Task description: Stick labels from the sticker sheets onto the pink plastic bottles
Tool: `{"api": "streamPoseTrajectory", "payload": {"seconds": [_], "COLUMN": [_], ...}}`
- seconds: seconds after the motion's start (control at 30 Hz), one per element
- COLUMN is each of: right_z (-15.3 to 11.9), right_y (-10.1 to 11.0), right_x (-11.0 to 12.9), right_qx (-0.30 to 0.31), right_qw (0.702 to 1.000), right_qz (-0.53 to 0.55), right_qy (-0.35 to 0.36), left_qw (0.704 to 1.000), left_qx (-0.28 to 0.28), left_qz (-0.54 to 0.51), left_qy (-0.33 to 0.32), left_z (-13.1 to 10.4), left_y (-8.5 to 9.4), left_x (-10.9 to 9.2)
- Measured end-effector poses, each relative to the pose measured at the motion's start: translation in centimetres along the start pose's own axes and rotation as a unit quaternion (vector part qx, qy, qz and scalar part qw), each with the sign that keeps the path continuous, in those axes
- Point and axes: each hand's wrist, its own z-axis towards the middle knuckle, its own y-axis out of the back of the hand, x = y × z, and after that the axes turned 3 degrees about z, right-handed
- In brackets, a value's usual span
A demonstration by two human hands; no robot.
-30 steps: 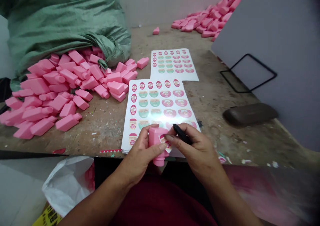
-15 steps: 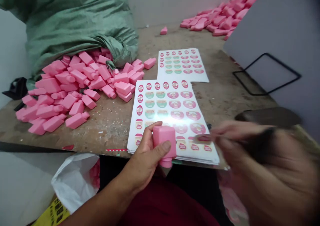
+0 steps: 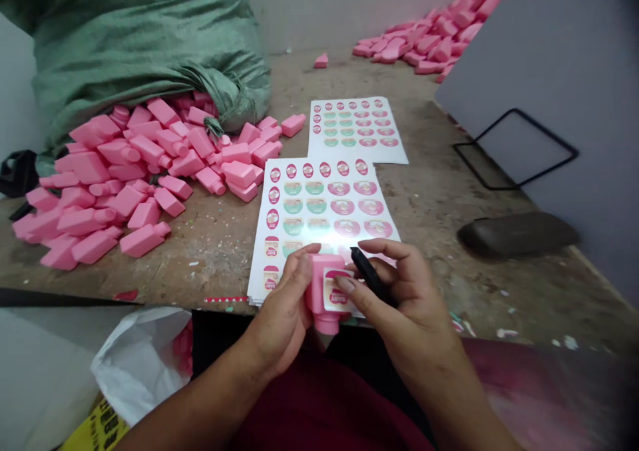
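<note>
My left hand (image 3: 282, 311) is wrapped round a small pink bottle (image 3: 319, 285), its neck pointing down toward me. On the bottle's face lies a label (image 3: 337, 291) with a red and cream print, and the thumb of my right hand (image 3: 407, 298) touches its upper right edge. A black pen-like tool (image 3: 372, 275) sits in the fingers of that same hand, its tip pointing up and left. Beneath both hands is a stack of sticker sheets (image 3: 319, 185) at the table's front edge.
A green sack (image 3: 150, 45) spills pink bottles (image 3: 134, 158) at the left. Behind the stack lies another sticker sheet (image 3: 354, 153). More pink bottles (image 3: 429, 38) are heaped at the back right. A dark oblong object (image 3: 516, 233) rests at the right; a white bag (image 3: 142, 364) hangs below.
My right hand has come in from the right to the bottle, and its label now lies on the bottle's face. My left hand's thumb has shifted to the bottle's left side. The view has shifted slightly.
</note>
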Motion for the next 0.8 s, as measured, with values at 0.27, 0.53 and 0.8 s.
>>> {"api": "streamPoseTrajectory", "payload": {"seconds": [0.27,0.53,0.8], "right_z": [0.1,0.2,0.1], "right_y": [-0.3,-0.5,-0.3], "right_x": [-0.5,-0.6,-1.2], "right_qx": [-0.009,0.000,-0.013], "right_qw": [1.000,1.000,0.999], "right_qz": [0.016,0.020,-0.038], "right_qy": [-0.025,-0.022,0.010], "left_qw": [0.999,0.998,0.998], "left_qx": [0.000,0.002,0.008], "left_qz": [0.037,0.053,0.066], "left_qy": [-0.024,-0.024,-0.019], "left_z": [0.1,0.4,0.3], "left_y": [0.4,0.7,0.5], "left_x": [0.2,0.3,0.3]}}
